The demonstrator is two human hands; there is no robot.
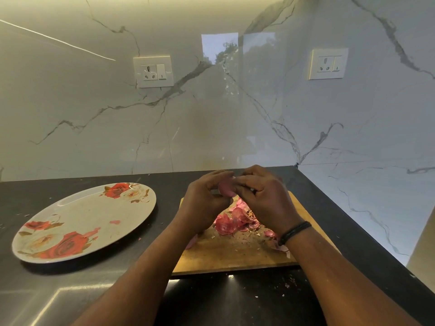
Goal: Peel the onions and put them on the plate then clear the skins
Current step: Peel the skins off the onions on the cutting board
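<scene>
A small pink-red onion (pixel 225 188) is held in the air above the wooden cutting board (pixel 235 252). My left hand (pixel 203 201) grips it from the left, and my right hand (pixel 263 196) pinches it from the right with curled fingers. Most of the onion is hidden between my fingers. A pile of red onion skins (pixel 233 221) lies on the board under my hands, with more scraps by my right wrist. A round plate (pixel 77 222) with red rose prints sits to the left on the dark counter and carries only a small pink skin scrap.
The black counter (pixel 235 300) ends at a marble wall behind and a side wall on the right. Small skin crumbs dot the counter in front of the board. Two wall sockets (pixel 153 71) are set high on the back wall.
</scene>
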